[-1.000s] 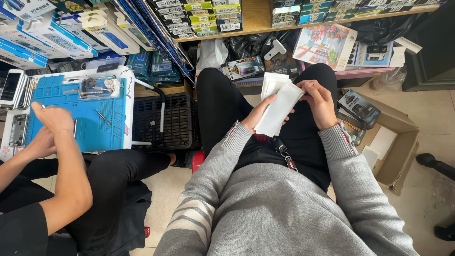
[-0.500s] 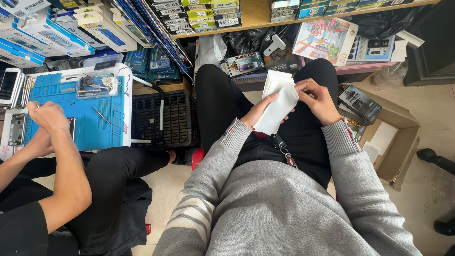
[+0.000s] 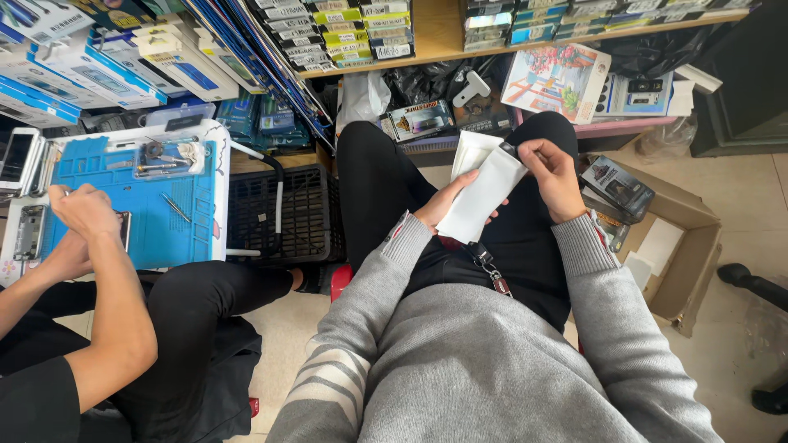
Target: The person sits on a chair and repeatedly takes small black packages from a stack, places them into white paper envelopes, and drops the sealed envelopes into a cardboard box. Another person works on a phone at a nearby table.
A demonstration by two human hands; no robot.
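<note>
I sit with black trousers and grey sleeves in view. My left hand (image 3: 447, 203) holds a long white packet (image 3: 483, 197) from underneath, over my lap. My right hand (image 3: 556, 174) pinches the packet's top end, where a small dark piece shows at the corner. A second white sheet or box lid (image 3: 469, 150) lies on my lap just behind the packet. A keyring clip (image 3: 490, 269) hangs at my waist.
To the left another person's hands (image 3: 78, 226) work over a blue repair mat (image 3: 135, 201) with small tools. A black crate (image 3: 279, 215) stands between us. An open cardboard box (image 3: 673, 246) sits at the right. Shelves of boxed goods (image 3: 328, 33) fill the back.
My right hand has shifted up to the packet's top end and the packet has tilted slightly. The other person's hands stayed over the mat.
</note>
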